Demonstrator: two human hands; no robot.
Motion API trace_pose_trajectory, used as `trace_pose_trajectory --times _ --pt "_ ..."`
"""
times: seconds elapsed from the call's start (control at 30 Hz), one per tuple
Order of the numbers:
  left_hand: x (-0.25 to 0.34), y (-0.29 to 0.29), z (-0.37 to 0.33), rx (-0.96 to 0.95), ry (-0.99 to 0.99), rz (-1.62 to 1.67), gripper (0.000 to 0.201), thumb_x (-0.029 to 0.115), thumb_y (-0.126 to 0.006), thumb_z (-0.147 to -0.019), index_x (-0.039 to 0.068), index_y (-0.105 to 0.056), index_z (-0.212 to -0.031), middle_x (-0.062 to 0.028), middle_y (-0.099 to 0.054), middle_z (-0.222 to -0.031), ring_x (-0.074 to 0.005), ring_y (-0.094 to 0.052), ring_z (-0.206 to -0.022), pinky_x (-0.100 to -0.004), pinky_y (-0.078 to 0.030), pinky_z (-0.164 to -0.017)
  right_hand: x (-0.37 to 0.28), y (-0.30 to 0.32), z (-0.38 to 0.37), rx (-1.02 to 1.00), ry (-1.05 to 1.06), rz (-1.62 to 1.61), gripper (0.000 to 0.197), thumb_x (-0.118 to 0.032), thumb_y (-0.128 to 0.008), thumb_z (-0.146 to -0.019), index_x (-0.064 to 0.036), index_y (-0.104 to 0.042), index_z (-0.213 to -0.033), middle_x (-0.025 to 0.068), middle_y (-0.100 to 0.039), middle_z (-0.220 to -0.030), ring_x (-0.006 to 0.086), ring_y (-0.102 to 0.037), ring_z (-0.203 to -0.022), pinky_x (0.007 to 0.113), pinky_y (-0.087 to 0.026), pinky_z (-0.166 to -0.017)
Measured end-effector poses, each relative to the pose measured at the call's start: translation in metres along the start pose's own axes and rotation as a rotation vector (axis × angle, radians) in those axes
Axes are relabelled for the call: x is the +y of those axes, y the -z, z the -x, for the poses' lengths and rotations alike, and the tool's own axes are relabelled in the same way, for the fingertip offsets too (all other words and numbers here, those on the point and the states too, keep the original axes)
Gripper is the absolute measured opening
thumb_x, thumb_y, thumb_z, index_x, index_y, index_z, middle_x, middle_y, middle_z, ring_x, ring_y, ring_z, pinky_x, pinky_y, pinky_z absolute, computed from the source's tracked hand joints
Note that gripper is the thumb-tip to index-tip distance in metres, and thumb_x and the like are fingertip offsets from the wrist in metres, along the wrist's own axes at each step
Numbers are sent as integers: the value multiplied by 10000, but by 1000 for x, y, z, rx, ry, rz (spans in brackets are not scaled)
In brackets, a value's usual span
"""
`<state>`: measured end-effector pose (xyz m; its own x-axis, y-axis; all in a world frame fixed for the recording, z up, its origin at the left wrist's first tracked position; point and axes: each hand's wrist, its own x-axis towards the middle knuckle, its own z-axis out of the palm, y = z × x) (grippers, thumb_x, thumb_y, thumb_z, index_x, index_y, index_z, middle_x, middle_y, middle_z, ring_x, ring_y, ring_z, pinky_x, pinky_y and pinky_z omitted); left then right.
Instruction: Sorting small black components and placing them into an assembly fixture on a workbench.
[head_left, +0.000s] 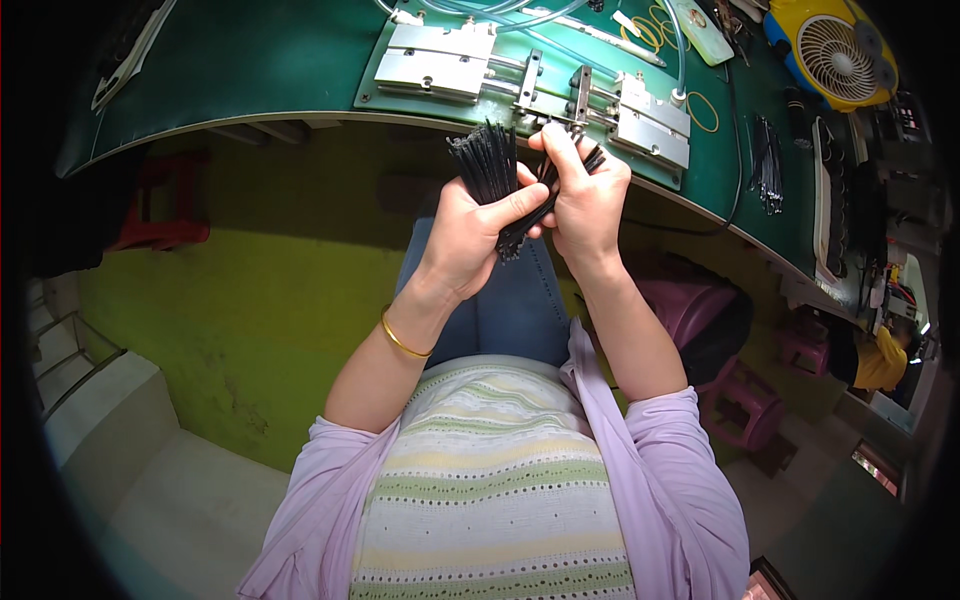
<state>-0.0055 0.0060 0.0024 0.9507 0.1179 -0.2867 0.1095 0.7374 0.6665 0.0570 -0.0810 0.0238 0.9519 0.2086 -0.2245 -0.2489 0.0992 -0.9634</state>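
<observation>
A thick bundle of thin black strands (485,160), perhaps cut wires, stands fanned out at its top in my left hand (468,232). The fingers of that hand are wrapped round it, and the lower ends stick out beneath the palm. Close against it, my right hand (592,205) is closed on a smaller group of the black strands, thumb and forefinger pinched near the top. Both hands are just off the table's front edge, before a metal clamping fixture (435,65) with two silver blocks, rods and dark upright jaws.
On the green table (250,80), clear air tubes (545,18) run to the fixture. To the right lie another black strand bundle (768,165), rubber bands (703,112) and a yellow-blue fan (838,58). Stools, one red (165,205), stand below. A person in yellow (880,360) is far right.
</observation>
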Motion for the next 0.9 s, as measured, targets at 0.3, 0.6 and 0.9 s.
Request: trace_pose_trajectory --times 0.3,0.6,0.9 --pt "14 -2 8 -23 97 102 119 7 -533 -802 -38 -549 -910 -103 -591 -804 -191 -607 -666 -283 -523 -583 -1 3 0 -36 92 71 187 -157 -574 -819 5 -601 -731 29 -551 -541 25 -366 -331 167 -266 -296" --pt "6 -2 11 46 -3 15 120 23 -554 -798 -38 -555 -900 -95 -592 -806 -177 -598 -648 -283 -521 -573 -9 1 10 -126 160 90 203 -132 -577 -813 15 -601 -676 12 -538 -508 37 -457 -372 182 -327 -303" --pt "1 1 7 9 -1 50 94 36 -565 -797 -18 -561 -873 -80 -590 -784 -152 -577 -608 -256 -495 -544 -9 1 11 -102 142 110 188 -121 -568 -809 30 -608 -704 25 -553 -530 46 -461 -364 187 -331 -296"
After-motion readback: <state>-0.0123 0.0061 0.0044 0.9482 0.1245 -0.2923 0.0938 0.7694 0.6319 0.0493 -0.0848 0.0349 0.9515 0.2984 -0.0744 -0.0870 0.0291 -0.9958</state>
